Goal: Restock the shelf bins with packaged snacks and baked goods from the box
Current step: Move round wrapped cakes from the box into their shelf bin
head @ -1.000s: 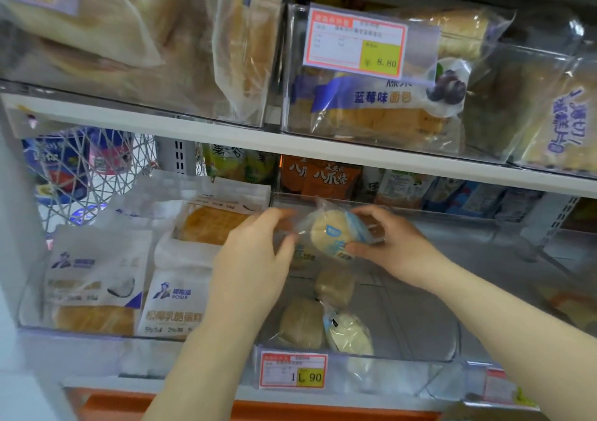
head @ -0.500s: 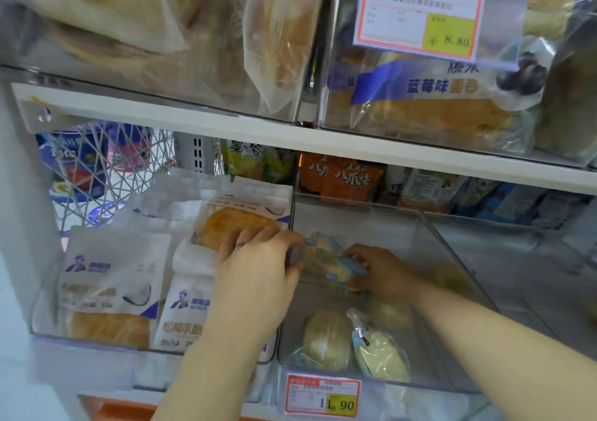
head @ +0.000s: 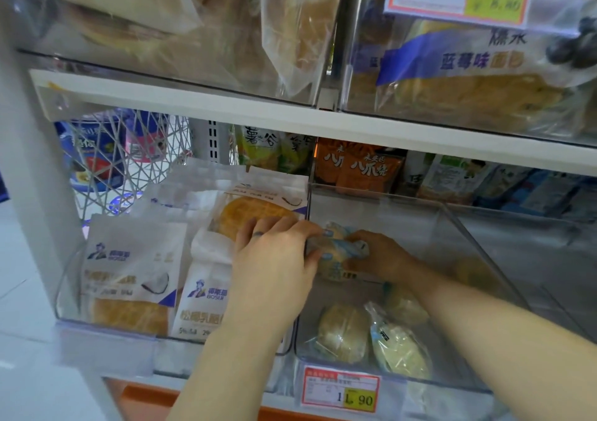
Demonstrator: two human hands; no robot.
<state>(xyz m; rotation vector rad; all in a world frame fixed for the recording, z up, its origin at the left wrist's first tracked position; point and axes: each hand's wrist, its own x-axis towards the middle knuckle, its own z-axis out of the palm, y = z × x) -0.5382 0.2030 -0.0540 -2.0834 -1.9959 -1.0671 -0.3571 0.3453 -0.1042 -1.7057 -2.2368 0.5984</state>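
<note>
A small round bun in a clear and blue wrapper (head: 336,252) is held inside a clear plastic bin (head: 458,226) on the lower shelf. My left hand (head: 274,259) pinches its left end from over the bin's left wall. My right hand (head: 381,255) grips its right end from inside the bin. Nearer the bin's front lie a wrapped bun (head: 342,331), a second one (head: 400,352) and a third (head: 403,306) behind them. The box is not in view.
The bin to the left (head: 74,278) holds several white bread packs (head: 132,278). A white shelf board (head: 290,116) runs just above, carrying bins of bagged bread (head: 478,87). A price tag (head: 340,391) hangs on the bun bin's front. Snack packs (head: 355,168) stand behind.
Both hands have carried the wrapped bun down from above the bin into it. The camera has moved closer to the shelf.
</note>
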